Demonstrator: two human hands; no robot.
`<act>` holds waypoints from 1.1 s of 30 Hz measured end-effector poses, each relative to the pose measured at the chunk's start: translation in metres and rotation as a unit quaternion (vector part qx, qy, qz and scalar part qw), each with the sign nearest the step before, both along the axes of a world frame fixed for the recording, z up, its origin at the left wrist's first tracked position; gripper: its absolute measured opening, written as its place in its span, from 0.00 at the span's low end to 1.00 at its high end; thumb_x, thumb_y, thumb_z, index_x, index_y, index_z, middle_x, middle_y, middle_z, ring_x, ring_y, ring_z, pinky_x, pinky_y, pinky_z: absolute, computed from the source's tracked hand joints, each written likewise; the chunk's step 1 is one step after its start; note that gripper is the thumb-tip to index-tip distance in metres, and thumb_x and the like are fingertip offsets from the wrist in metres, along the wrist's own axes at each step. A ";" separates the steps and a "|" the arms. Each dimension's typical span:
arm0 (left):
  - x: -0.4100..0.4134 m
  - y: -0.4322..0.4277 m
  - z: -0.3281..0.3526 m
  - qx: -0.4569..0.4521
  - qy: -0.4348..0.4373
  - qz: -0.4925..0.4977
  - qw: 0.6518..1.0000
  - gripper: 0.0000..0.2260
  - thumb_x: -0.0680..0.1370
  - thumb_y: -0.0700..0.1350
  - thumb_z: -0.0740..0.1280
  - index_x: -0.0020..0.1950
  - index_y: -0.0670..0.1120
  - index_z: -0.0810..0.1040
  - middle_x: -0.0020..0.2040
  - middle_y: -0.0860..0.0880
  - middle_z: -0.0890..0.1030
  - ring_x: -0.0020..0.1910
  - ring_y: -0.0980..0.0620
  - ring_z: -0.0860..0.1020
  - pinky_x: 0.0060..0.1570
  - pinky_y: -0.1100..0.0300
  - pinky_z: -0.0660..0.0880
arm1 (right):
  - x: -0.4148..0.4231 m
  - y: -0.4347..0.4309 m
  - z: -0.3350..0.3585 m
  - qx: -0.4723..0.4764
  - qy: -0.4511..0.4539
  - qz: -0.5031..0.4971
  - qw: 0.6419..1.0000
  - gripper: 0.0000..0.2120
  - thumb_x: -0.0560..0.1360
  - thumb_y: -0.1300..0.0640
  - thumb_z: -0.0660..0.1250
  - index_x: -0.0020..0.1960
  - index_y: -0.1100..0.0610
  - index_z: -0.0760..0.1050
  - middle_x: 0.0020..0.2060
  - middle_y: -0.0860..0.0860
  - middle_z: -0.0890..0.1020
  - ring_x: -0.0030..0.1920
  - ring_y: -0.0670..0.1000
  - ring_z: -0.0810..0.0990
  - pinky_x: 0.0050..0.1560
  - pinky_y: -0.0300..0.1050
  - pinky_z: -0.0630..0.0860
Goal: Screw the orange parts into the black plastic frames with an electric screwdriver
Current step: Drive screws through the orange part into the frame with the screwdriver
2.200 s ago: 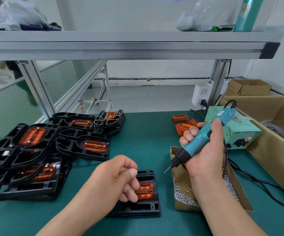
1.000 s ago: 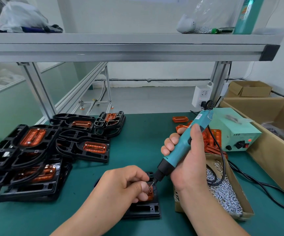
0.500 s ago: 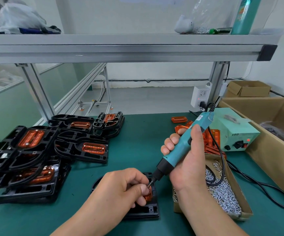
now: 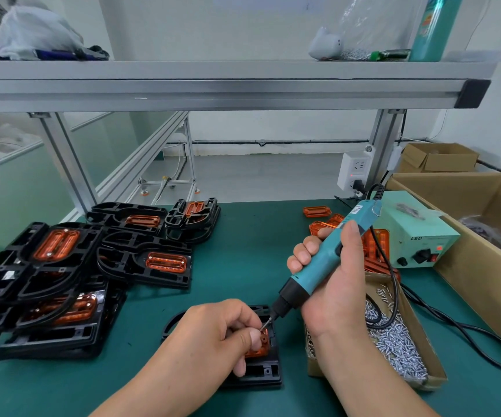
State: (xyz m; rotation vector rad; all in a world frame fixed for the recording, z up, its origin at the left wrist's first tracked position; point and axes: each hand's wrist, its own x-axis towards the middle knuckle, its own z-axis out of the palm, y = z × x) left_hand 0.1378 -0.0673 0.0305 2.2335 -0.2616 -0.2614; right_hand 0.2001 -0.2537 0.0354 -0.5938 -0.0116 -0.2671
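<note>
Lower centre: black frame point(image 4: 258, 375) laid on surface point(image 4: 243, 266), orange part point(image 4: 259, 350) seated in it, pinched by left grip point(image 4: 210, 335). Right grip point(image 4: 338, 287) clamped round electric screwdriver point(image 4: 322, 261), tip held at orange part (screw too small to tell). Other frames point(image 4: 62, 266) stacked mid-left.

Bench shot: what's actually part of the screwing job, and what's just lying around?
Job: left hand, right hand, screwdriver, black frame, orange part, box of screws, spare orange parts, finished frames.
Lying about: bottle, white bag, cardboard box.
</note>
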 end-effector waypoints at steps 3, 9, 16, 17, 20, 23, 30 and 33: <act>-0.001 0.001 -0.001 0.008 -0.012 -0.003 1.000 0.08 0.75 0.59 0.65 0.52 0.61 0.80 0.35 0.55 0.86 0.33 0.59 0.79 0.38 0.61 0.75 | 0.001 0.000 0.000 -0.001 0.001 -0.001 1.000 0.19 0.79 0.40 0.68 0.51 0.56 0.71 0.35 0.52 0.72 0.33 0.50 0.71 0.32 0.42 0.72; -0.001 0.002 0.000 0.018 -0.039 0.003 0.999 0.03 0.81 0.54 0.66 0.52 0.62 0.79 0.35 0.57 0.85 0.31 0.62 0.77 0.34 0.68 0.71 | 0.002 -0.003 -0.001 -0.002 0.001 -0.007 1.000 0.18 0.81 0.41 0.67 0.51 0.56 0.71 0.35 0.52 0.72 0.33 0.50 0.71 0.33 0.43 0.73; -0.002 0.002 -0.001 0.004 -0.055 0.009 0.998 0.05 0.82 0.52 0.67 0.54 0.64 0.79 0.36 0.58 0.85 0.29 0.63 0.75 0.32 0.67 0.70 | 0.004 -0.008 -0.002 0.008 -0.001 -0.016 1.000 0.17 0.83 0.41 0.66 0.49 0.56 0.72 0.35 0.52 0.72 0.33 0.50 0.71 0.33 0.42 0.74; -0.003 0.002 0.000 0.006 -0.069 0.010 0.998 0.05 0.81 0.52 0.67 0.53 0.63 0.79 0.36 0.58 0.85 0.30 0.62 0.75 0.32 0.68 0.70 | 0.005 -0.011 -0.001 0.008 -0.003 -0.020 1.000 0.17 0.83 0.42 0.66 0.48 0.55 0.73 0.35 0.52 0.72 0.33 0.50 0.71 0.33 0.42 0.73; -0.004 0.001 0.002 0.000 -0.093 0.015 0.996 0.05 0.81 0.50 0.69 0.52 0.62 0.78 0.38 0.58 0.84 0.32 0.62 0.79 0.34 0.69 0.72 | 0.008 -0.022 0.003 0.020 -0.006 -0.039 0.999 0.17 0.83 0.42 0.66 0.47 0.55 0.72 0.36 0.52 0.72 0.33 0.50 0.71 0.34 0.42 0.73; -0.005 0.000 0.004 0.003 -0.108 0.006 0.994 0.04 0.81 0.51 0.70 0.51 0.61 0.79 0.40 0.59 0.84 0.37 0.58 0.81 0.37 0.64 0.75 | 0.012 -0.037 0.008 0.042 -0.005 -0.067 0.997 0.17 0.83 0.42 0.66 0.47 0.56 0.72 0.36 0.51 0.72 0.34 0.50 0.71 0.34 0.43 0.72; -0.008 -0.034 0.014 0.056 -0.207 -0.084 0.973 0.05 0.82 0.54 0.65 0.58 0.59 0.77 0.51 0.63 0.81 0.52 0.61 0.77 0.53 0.65 0.73 | 0.020 -0.057 0.007 0.066 0.006 -0.111 0.992 0.17 0.83 0.41 0.67 0.49 0.55 0.71 0.37 0.51 0.72 0.34 0.51 0.72 0.35 0.43 0.72; -0.004 -0.057 0.016 0.119 -0.248 -0.150 0.950 0.08 0.85 0.52 0.62 0.61 0.57 0.79 0.55 0.58 0.81 0.55 0.57 0.75 0.58 0.57 0.73 | 0.022 -0.064 0.006 0.076 0.006 -0.119 0.990 0.18 0.82 0.41 0.68 0.49 0.55 0.71 0.37 0.51 0.72 0.34 0.51 0.72 0.36 0.44 0.72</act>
